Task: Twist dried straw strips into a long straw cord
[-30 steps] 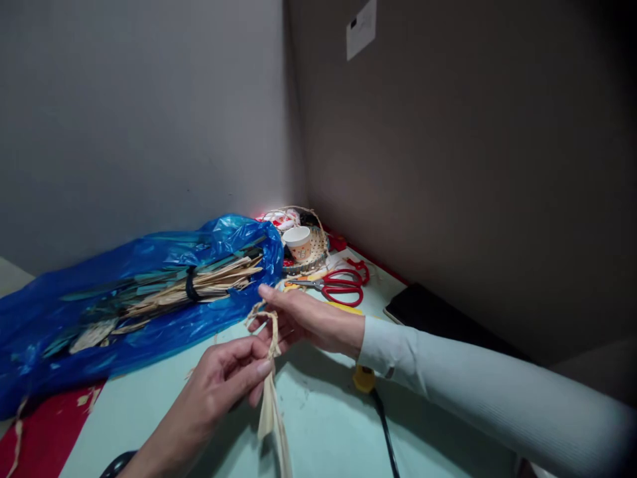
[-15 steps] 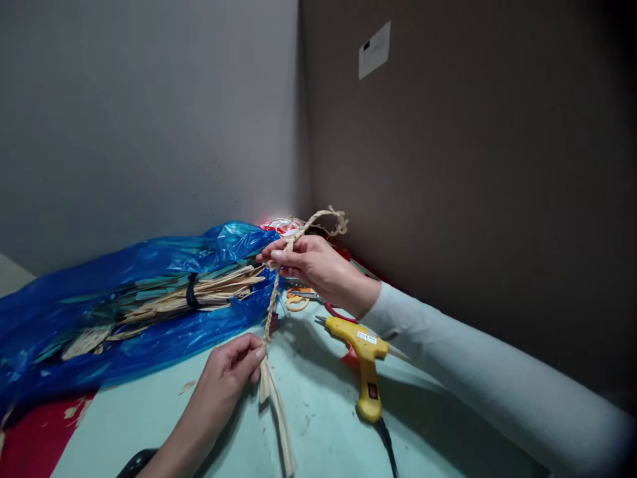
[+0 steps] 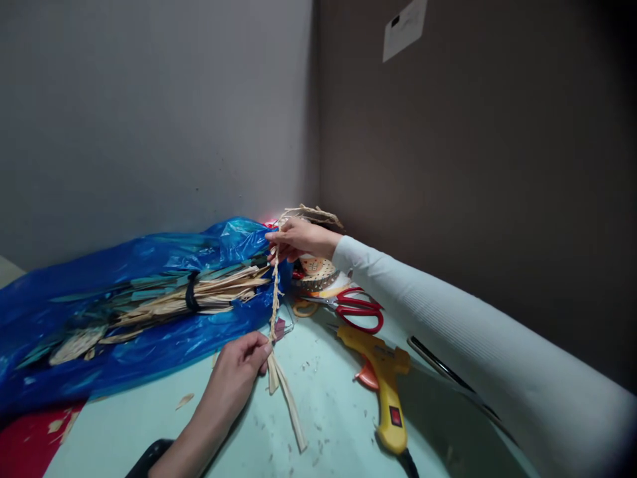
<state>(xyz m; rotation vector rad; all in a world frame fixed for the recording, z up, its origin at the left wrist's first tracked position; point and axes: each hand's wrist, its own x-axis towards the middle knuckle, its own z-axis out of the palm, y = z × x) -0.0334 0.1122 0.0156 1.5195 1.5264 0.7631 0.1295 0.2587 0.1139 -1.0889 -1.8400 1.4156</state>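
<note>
A thin braid of pale dried-leaf strips is stretched upright between my two hands. My left hand pinches its lower end, just above where the loose flat strips spread out and hang down over the table. Higher up and farther off, my right hand has the braid between thumb and fingers. Past that hand the rest of the braid curls over to the right, its edge frayed with small ends. Part of the right hand's grip is hidden behind its own fingers.
A yellow glue gun lies to the right, with red-handled scissors behind it. A blue plastic bag holding a tied bundle of dried strips spreads leftward. Walls meet behind the pale green table.
My right hand has moved farther away along the braid, and the scissors beneath show more fully. The left hand keeps its pinch. My view has shifted slightly.
</note>
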